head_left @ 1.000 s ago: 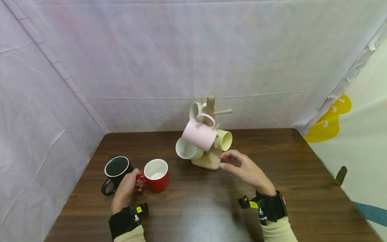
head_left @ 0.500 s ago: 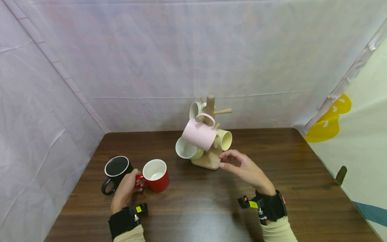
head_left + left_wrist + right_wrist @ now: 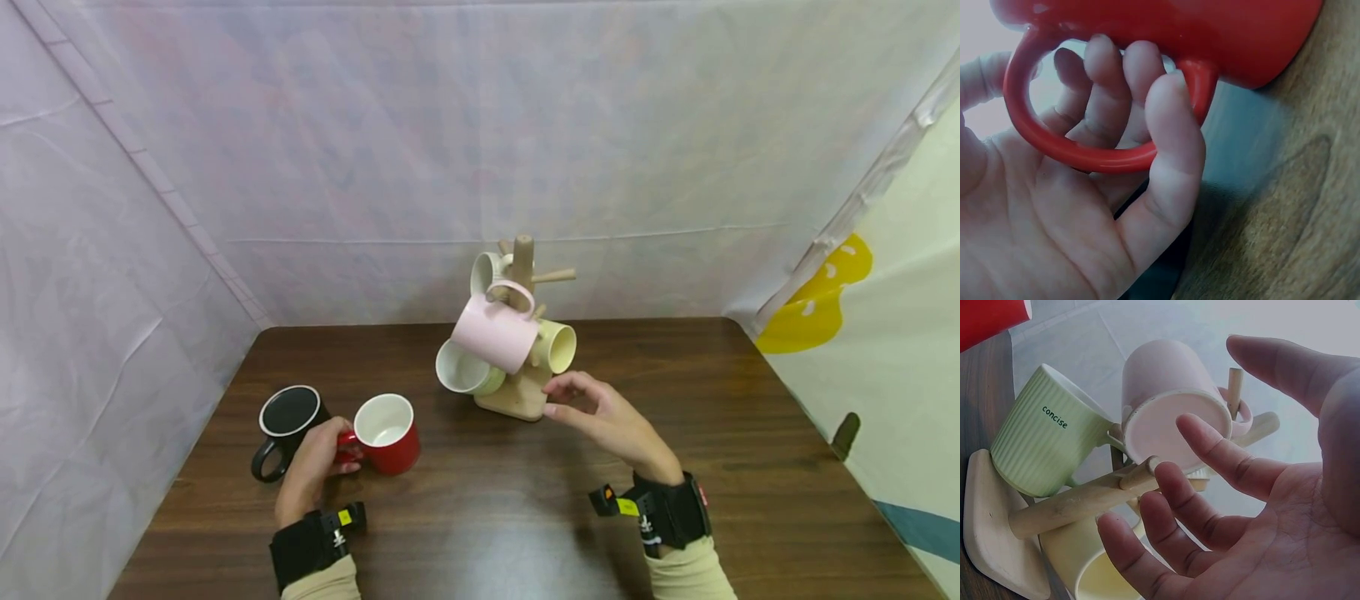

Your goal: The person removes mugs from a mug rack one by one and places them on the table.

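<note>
On the left, my left hand (image 3: 311, 462) holds the red mug (image 3: 397, 450) by its handle. In the left wrist view, several fingers curl through the red handle (image 3: 1072, 153) while the mug's side fills the top. Just behind that hand stands a black mug (image 3: 291, 414) with a white rim. My right hand (image 3: 618, 425) holds nothing; its loosely bent fingers are beside the base of a wooden mug tree (image 3: 522, 258). A pink mug (image 3: 491, 333), a yellow mug (image 3: 558, 348), a ribbed green mug (image 3: 1047, 434) and a white mug (image 3: 483, 271) hang there.
A bare peg (image 3: 555, 276) sticks out to the right near the top of the tree. The dark wooden table (image 3: 480, 533) ends at a pale cloth wall (image 3: 375, 167) behind the tree.
The red mug's rim has shifted slightly left, and my left fingers have changed position on its handle. My right hand and the mug tree stay practically still.
</note>
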The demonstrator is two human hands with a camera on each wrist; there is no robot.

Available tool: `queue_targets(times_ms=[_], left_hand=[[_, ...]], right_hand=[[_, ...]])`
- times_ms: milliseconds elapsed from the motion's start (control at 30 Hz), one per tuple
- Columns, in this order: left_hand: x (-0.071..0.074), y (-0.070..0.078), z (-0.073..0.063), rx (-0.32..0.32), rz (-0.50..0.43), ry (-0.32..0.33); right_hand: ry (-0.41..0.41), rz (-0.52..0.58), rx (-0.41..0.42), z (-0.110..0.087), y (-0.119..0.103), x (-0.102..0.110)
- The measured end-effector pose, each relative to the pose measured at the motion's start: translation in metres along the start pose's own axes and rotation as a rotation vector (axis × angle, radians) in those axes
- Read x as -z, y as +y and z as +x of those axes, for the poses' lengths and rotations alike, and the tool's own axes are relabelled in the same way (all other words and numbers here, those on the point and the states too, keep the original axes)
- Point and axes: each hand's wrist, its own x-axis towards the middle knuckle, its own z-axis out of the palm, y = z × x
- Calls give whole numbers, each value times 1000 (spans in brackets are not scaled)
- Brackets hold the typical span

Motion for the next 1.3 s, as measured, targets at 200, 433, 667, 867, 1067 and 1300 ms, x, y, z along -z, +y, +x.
queue_targets(times_ms=[200,433,667,867,1067,1300], left_hand=[[-1,1,-2,-22,28,17],[-1,3,-3,-25,44,11],[-2,6,-6,-21,84,-8],[-1,8,-9,-31,107,-30],[-2,11,-10,-43,137,-39],[-1,18,-16,-46,222,-40]], right_hand=[[-7,11,-8,0,0,0],[-9,11,-10,-1,-1,0],[-16,9,-18,0,-1,-1],[-17,6,-29,0,-1,0],[-18,14,-25,-1,-1,0],[-15,11,-20,-1,0,0]])
